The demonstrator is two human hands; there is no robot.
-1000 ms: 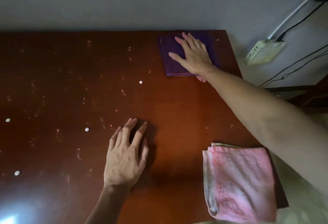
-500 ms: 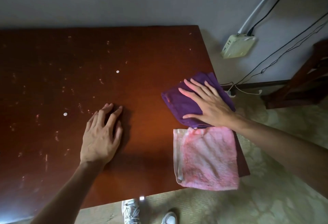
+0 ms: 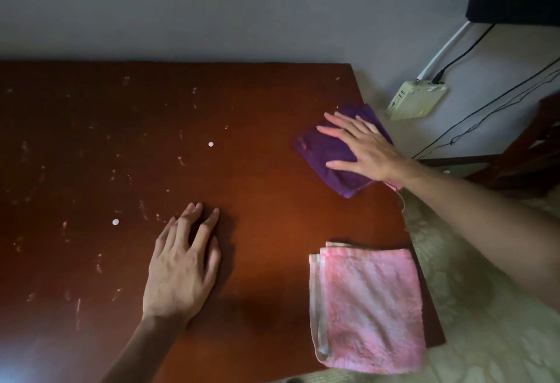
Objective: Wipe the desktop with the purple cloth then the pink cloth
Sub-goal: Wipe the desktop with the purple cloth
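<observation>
A folded purple cloth (image 3: 325,152) lies near the right edge of the dark red-brown desktop (image 3: 260,209). My right hand (image 3: 360,147) presses flat on it, fingers spread and pointing left. A folded pink cloth (image 3: 368,307) rests at the desk's near right corner, untouched, with its near edge over the desk's front edge. My left hand (image 3: 181,267) lies flat on the bare wood in the middle, fingers slightly apart, holding nothing.
Pale smudges and two small white dots (image 3: 211,144) (image 3: 115,222) mark the desk's left and middle. Right of the desk, a cream power strip (image 3: 416,99) with cables hangs on the wall. Dark wooden furniture (image 3: 530,158) stands beyond, over a patterned floor.
My right hand slid the purple cloth from the far right corner toward me to just above the pink cloth, then back away along the right edge. My left hand stayed flat.
</observation>
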